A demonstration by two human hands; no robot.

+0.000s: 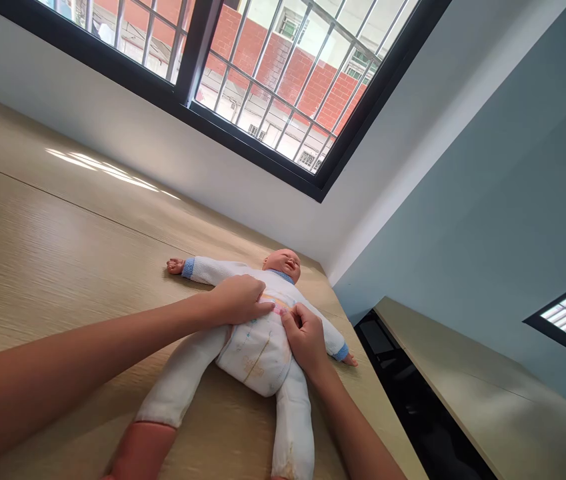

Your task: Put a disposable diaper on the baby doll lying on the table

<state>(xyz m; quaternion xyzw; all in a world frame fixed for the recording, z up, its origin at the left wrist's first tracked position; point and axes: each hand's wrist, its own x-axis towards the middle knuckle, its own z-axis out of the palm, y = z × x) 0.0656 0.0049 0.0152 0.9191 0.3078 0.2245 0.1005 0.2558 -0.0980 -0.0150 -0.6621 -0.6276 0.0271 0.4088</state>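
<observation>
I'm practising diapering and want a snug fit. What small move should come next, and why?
I'd probably smooth the diaper's top edge outward with both thumbs: the left hand and right hand are both at the waist, thumbs close together near that edge, and the doll lies face up.

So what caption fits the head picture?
Left hand and right hand on the diaper of a doll by a window.

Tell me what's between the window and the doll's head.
In the head view, pale wall below the window, then a narrow bare strip of tabletop before the doll's head.
</observation>
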